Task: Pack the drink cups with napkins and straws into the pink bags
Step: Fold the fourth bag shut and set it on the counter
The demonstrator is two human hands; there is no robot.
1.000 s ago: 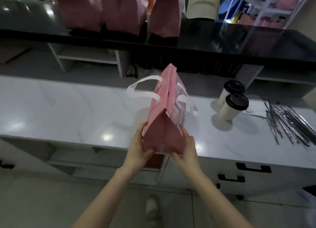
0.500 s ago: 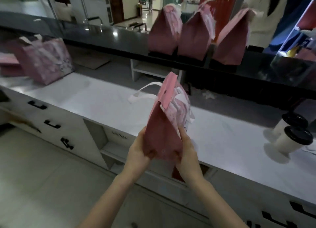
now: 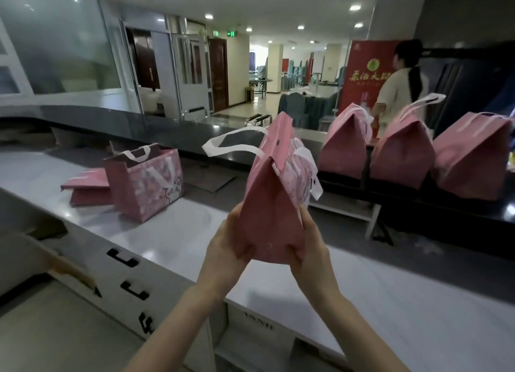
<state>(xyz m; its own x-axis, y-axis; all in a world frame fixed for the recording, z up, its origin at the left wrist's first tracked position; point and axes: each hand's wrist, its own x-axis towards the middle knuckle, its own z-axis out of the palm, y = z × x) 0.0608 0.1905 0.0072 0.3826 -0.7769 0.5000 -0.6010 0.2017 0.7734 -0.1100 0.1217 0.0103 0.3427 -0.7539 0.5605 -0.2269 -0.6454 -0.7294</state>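
Observation:
I hold a closed pink bag (image 3: 270,204) with white handles up in the air over the white counter (image 3: 172,232). My left hand (image 3: 225,246) grips its lower left corner and my right hand (image 3: 309,246) grips its lower right corner, thumbs on the near face. Three closed pink bags (image 3: 345,151) (image 3: 401,154) (image 3: 471,160) stand in a row on the black upper counter (image 3: 139,123) to the right. An open pink bag (image 3: 145,185) stands on the white counter to the left. No cups, napkins or straws are in view.
Flat folded pink bags (image 3: 86,187) lie beside the open bag. Drawers with black handles (image 3: 122,257) run below the white counter. A person (image 3: 401,90) stands behind the black counter at the right. A hall with tables lies beyond.
I have lifted the bag higher and turned my view up and to the left. The two cups and the straws on the right have left the view; the open bag on the left is nearer.

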